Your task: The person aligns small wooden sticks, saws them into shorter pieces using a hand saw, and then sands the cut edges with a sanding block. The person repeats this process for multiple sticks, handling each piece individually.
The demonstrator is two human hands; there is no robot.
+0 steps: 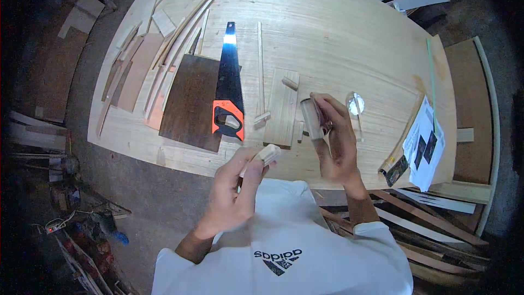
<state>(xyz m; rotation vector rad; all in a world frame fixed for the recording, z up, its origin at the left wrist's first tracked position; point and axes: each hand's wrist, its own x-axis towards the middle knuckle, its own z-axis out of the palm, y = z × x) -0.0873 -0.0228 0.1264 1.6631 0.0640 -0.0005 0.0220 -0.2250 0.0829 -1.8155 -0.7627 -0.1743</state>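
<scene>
My left hand (233,188) is closed around a small pale wood piece (268,154), its end jutting past the thumb and fingers. Just right of it, above the table's near edge, my right hand (339,139) grips a short, pale, shiny thing with a dark rim (312,119); its kind is unclear. Between and beyond the hands lies a light wood board (280,112), with a small wood block (290,83) on it. Another small wood piece (262,117) rests by the board's left side, at the near end of a thin wood stick (260,65).
A handsaw (229,82) with an orange and black handle lies partly over a dark brown panel (188,101). Wood strips (177,49) spread across the table's left. A shiny round thing (356,104) sits right of my hand. White printed sheets (423,147) lie at the right edge.
</scene>
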